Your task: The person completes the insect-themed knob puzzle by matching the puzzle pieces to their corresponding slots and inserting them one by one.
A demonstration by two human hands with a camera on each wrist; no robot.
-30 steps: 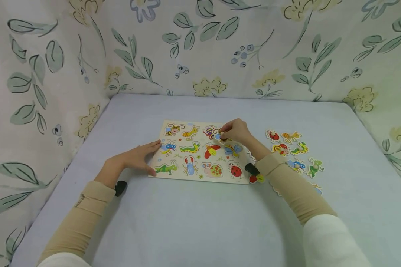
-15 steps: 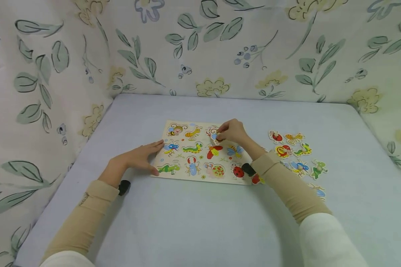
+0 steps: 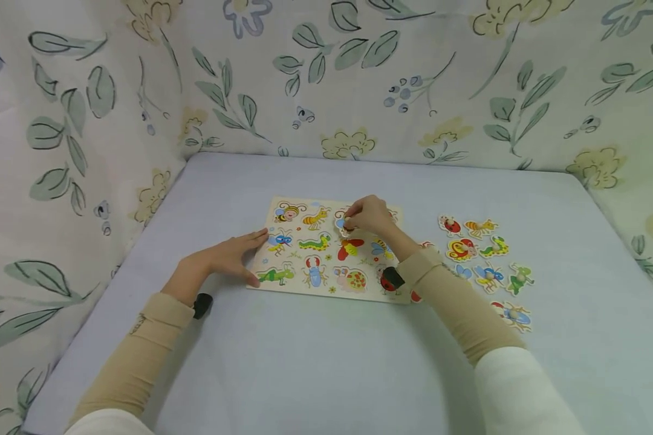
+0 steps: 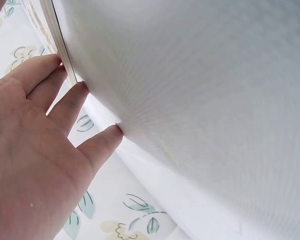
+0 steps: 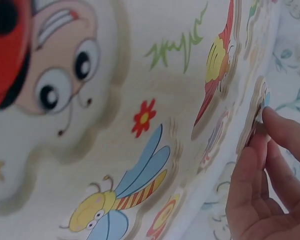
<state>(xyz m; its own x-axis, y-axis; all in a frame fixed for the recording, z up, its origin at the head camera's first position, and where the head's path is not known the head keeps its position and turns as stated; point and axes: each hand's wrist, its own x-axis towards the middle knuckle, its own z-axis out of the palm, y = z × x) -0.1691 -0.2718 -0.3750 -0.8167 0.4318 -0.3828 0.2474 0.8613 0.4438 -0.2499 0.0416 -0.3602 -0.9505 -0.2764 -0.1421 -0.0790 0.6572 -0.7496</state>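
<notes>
A wooden insect puzzle board (image 3: 296, 275) with printed recesses lies flat in the head view. My right hand (image 3: 371, 215) pinches a bee puzzle piece (image 3: 341, 226) between thumb and fingers, over the top row. In the right wrist view the piece (image 5: 252, 120) is seen edge-on, tilted, at the fingertips of the right hand (image 5: 270, 190). At the board's left edge rests my left hand (image 3: 225, 260), fingers extended and thumb near the lower-left corner. The left wrist view shows the left hand (image 4: 35, 140) with spread fingers, its fingertips at the board's edge.
Right of the board lie several loose pieces, among them a ladybug (image 3: 450, 225), a caterpillar (image 3: 493, 247), a grasshopper (image 3: 519, 279) and a blue beetle (image 3: 514, 316). The right forearm partly covers others. A floral curtain (image 3: 359, 78) hangs behind the table.
My right hand has shifted left along the board's top row with the bee piece, uncovering the top-right picture. The left hand keeps its place at the board's edge. The head view has shifted slightly.
</notes>
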